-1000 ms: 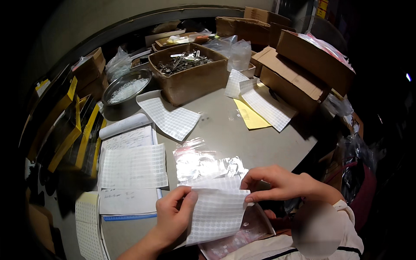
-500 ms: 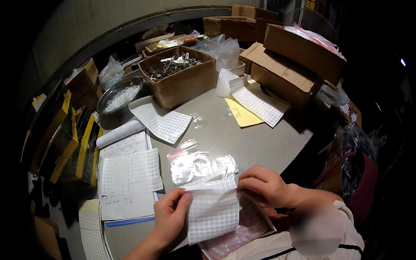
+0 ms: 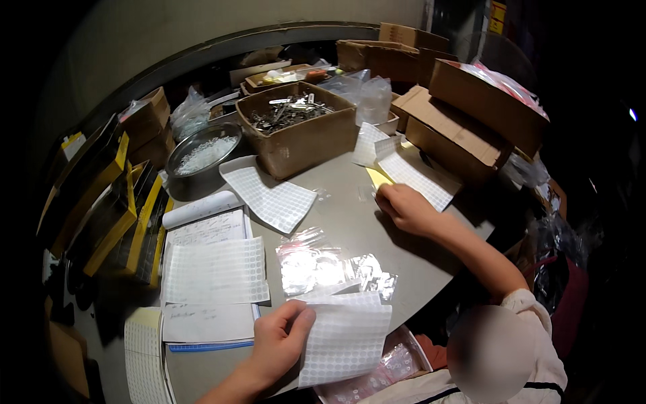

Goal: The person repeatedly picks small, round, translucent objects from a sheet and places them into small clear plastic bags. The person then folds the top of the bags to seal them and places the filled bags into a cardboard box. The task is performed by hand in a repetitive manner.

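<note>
My left hand (image 3: 281, 340) is closed on a white sheet of round stickers (image 3: 346, 340), gripping its left edge between thumb and fingers over the table's near edge. Farther off to the right, my right hand (image 3: 407, 209) reaches across the table with its fingers pinched together. Its fingertips lie beside a yellow sheet (image 3: 378, 178) and a small clear piece (image 3: 365, 194); whatever they hold is hidden. Shiny clear zip bags (image 3: 311, 266) rest just beyond the held sheet. A second sticker sheet (image 3: 269, 195) lies farther back, and another (image 3: 424, 175) lies over the yellow sheet.
An open carton of metal clips (image 3: 306, 145) stands at the back beside a metal bowl of small white pieces (image 3: 202, 156). Cardboard boxes (image 3: 457, 138) are stacked back right. A notebook (image 3: 208, 323) bearing a sticker sheet (image 3: 215, 271) lies left, near black-and-yellow boxes (image 3: 101, 215).
My right hand has let go of the sticker sheet and moved up and away to the yellow sheet. My left hand still holds its sheet. The whole view has shifted slightly.
</note>
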The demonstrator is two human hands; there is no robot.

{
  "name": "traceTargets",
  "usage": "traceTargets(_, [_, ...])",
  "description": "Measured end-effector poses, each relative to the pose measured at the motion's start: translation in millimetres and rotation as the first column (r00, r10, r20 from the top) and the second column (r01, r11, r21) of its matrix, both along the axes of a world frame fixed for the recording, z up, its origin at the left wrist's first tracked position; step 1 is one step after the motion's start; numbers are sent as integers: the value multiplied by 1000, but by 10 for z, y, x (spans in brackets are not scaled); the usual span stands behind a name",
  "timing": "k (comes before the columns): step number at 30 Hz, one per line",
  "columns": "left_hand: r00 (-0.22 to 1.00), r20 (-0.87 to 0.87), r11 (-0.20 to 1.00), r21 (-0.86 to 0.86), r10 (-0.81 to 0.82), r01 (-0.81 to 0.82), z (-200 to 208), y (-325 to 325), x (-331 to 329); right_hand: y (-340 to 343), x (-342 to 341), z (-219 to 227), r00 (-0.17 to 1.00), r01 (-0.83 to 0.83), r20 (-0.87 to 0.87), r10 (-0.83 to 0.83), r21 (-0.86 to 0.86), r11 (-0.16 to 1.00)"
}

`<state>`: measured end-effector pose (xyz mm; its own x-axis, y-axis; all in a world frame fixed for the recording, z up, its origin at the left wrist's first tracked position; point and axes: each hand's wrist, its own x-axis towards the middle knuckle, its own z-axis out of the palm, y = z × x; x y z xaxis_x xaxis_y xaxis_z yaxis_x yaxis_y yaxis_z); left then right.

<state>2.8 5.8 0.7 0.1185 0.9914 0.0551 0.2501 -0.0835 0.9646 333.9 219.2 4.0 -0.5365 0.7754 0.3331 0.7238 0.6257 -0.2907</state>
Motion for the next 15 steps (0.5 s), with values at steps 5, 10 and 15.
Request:
traceTargets(5, [999, -15, 999, -7, -35, 35, 1, -42, 23, -832, -344, 357, 976, -7, 214, 39, -149, 989])
traceTargets(10, [998, -38, 998, 50, -40, 41, 2, -66, 25, -462, -252, 459, 987, -47, 151, 59, -80, 996])
traceTargets(15, [998, -23, 997, 46, -61, 62, -2, -30, 14, 110, -104, 225, 931, -341, 146, 336, 11, 940])
